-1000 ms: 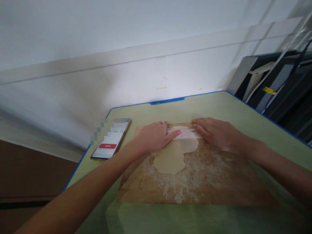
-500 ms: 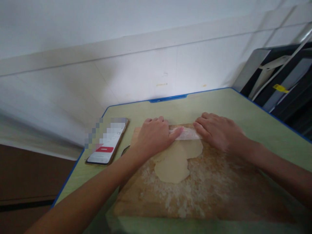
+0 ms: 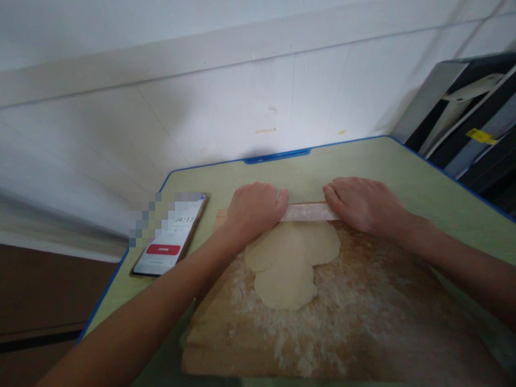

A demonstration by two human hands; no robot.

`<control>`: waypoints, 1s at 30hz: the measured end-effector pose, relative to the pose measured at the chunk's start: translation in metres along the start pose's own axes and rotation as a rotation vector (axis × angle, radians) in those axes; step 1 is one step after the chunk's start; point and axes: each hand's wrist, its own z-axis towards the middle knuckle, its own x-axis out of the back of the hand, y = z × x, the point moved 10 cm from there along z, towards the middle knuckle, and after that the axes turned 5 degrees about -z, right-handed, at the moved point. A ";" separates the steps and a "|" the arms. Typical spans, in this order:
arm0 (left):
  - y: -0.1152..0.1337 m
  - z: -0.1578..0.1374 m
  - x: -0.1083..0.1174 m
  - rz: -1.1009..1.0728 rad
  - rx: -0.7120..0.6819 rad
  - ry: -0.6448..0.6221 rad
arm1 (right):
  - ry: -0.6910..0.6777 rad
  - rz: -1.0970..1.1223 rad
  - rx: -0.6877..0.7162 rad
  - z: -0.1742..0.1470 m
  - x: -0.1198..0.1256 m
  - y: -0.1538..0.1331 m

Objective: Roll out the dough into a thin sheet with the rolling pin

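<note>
My left hand (image 3: 258,207) is closed around the left end of a floury rolling pin (image 3: 308,212). The right end of the pin is wrapped by my right hand (image 3: 358,201), also closed. Between the hands the pale middle of the pin shows, lying across the far edge of a flat, irregular sheet of dough (image 3: 288,263). The dough has uneven lobes and rests on a wooden board (image 3: 226,344) dusted with flour. Both ends of the pin are hidden inside my fists.
A phone (image 3: 167,242) with a red button on its screen lies left of the board. The green table (image 3: 363,156) has a blue edge and meets a white wall (image 3: 226,118). Dark and grey folded items (image 3: 455,102) stand at the right.
My left thumb has drawn back from the middle of the pin to its left end. More of the dough's far part shows. The view has shifted slightly.
</note>
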 end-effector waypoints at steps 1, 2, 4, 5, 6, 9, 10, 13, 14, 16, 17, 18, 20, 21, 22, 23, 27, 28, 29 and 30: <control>-0.002 0.002 -0.001 -0.015 0.010 -0.002 | 0.000 0.002 -0.004 0.002 -0.001 0.001; -0.004 0.003 -0.001 -0.030 0.019 -0.007 | -0.001 0.004 -0.009 0.004 -0.002 0.003; -0.006 0.006 -0.004 -0.059 0.034 -0.020 | -0.003 0.008 -0.017 0.008 -0.004 0.005; -0.008 0.008 -0.004 -0.070 0.041 -0.024 | -0.002 0.012 -0.022 0.010 -0.005 0.006; -0.009 0.009 -0.005 -0.079 0.046 -0.028 | 0.000 0.015 -0.027 0.011 -0.005 0.007; -0.011 0.013 -0.007 -0.092 0.054 -0.029 | 0.017 0.023 -0.037 0.015 -0.004 0.008; -0.012 0.014 -0.008 -0.094 0.056 -0.027 | 0.022 0.022 -0.038 0.017 -0.003 0.009; -0.016 0.019 -0.008 -0.095 0.072 -0.017 | 0.021 0.023 -0.045 0.020 -0.002 0.009; -0.018 0.020 -0.009 -0.094 0.076 -0.015 | 0.018 0.026 -0.052 0.021 -0.001 0.009; -0.019 0.024 -0.010 -0.094 0.078 -0.016 | 0.016 0.036 -0.074 0.023 -0.001 0.011; -0.020 0.025 -0.011 -0.095 0.078 -0.019 | 0.016 0.045 -0.087 0.024 -0.001 0.012; -0.021 0.027 -0.011 -0.097 0.078 -0.021 | 0.017 0.055 -0.099 0.026 -0.001 0.013; -0.022 0.030 -0.013 -0.100 0.083 -0.028 | 0.021 0.073 -0.119 0.029 -0.002 0.016; -0.022 0.032 -0.014 -0.102 0.086 -0.033 | 0.022 0.080 -0.128 0.031 -0.003 0.017; -0.023 0.033 -0.014 -0.103 0.090 -0.039 | 0.022 0.084 -0.132 0.032 -0.003 0.018; -0.023 0.035 -0.015 -0.104 0.092 -0.044 | 0.023 0.085 -0.136 0.034 -0.004 0.018; -0.024 0.039 -0.016 -0.110 0.085 -0.067 | 0.020 0.100 -0.154 0.039 -0.007 0.021; -0.024 0.040 -0.017 -0.114 0.080 -0.075 | 0.020 0.103 -0.158 0.039 -0.008 0.022; -0.024 0.041 -0.018 -0.118 0.074 -0.083 | 0.019 0.108 -0.161 0.040 -0.008 0.023; -0.024 0.042 -0.018 -0.123 0.068 -0.091 | 0.019 0.112 -0.161 0.040 -0.009 0.023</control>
